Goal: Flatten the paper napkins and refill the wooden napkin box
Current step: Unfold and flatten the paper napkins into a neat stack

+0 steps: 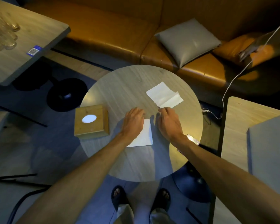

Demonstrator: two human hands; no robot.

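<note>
Two bare forearms reach in from 6 o'clock over the round table (120, 88), above a pair of dark sandals (120, 198) on the floor. On the table, the left hand (133, 121) lies palm down with its fingers spread flat on the near napkin (143, 136), a white sheet at the table's centre, pressing rather than gripping it. At 3 o'clock from it, the right hand (167, 122) rests knuckles up on the bare wood, fingers loosely curled; its fingertips reach the near corner of the far napkins (164, 95), but I cannot tell whether they pinch it. Those sheets lie overlapped and creased at 1 o'clock from the centre. At 9 o'clock on the table sits the wooden napkin box (91, 121), white paper showing through the oval opening in its top. Beyond the table, at 1 o'clock, a grey cushion (187, 42) sits on an orange sofa (113, 31).
</note>
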